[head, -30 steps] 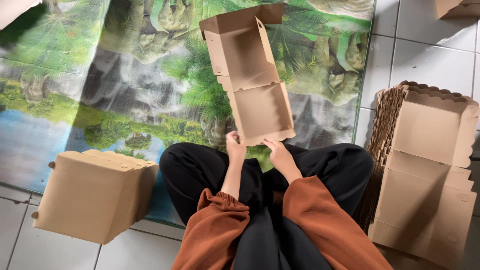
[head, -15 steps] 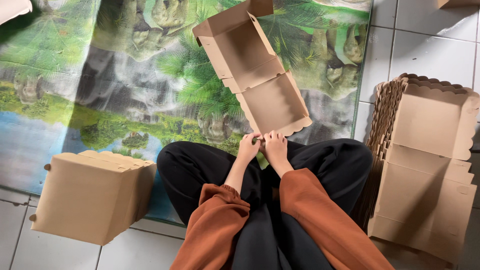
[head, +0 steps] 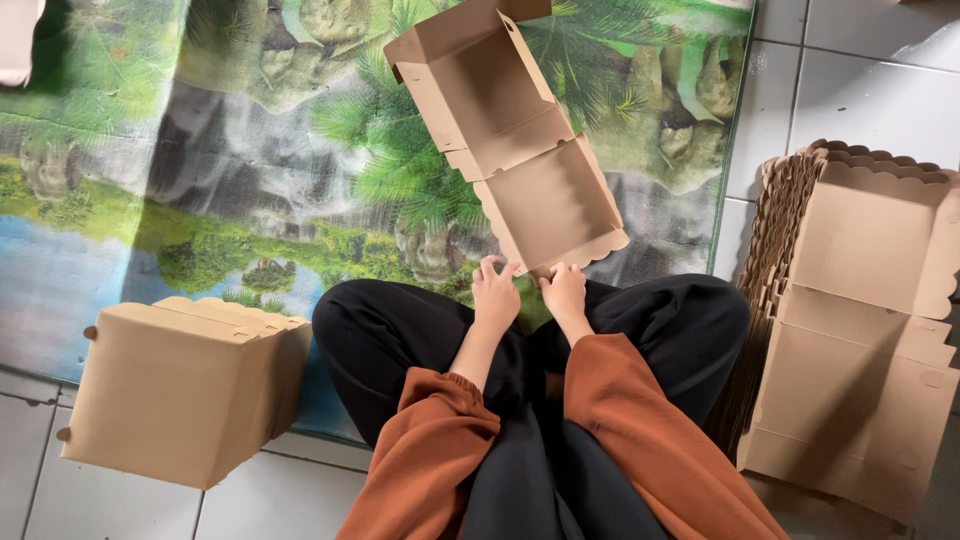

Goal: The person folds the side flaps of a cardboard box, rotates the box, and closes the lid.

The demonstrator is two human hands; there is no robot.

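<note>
Just beyond your crossed legs, at the near edge of the landscape-printed mat (head: 200, 200), the open cardboard box (head: 510, 150) lay with its scalloped front edge at your fingertips. Your left hand (head: 495, 295) and right hand (head: 565, 292) sat side by side on that edge, fingers curled and pinching it, though from above you could not tell exactly how firmly each thumb closed. From your hands the box ran straight away and a little to the left, its long axis slanting toward the far edge of the mat, tray half nearest you and lid half beyond it. Both hands were about equally near, the right one more under the middle of the scalloped edge. A stack of folded boxes (head: 180, 390) stood at the mat's near left corner, well apart from your left hand, and a pile of flat box blanks (head: 860, 330) leaned on the tiles off the mat's right edge
</note>
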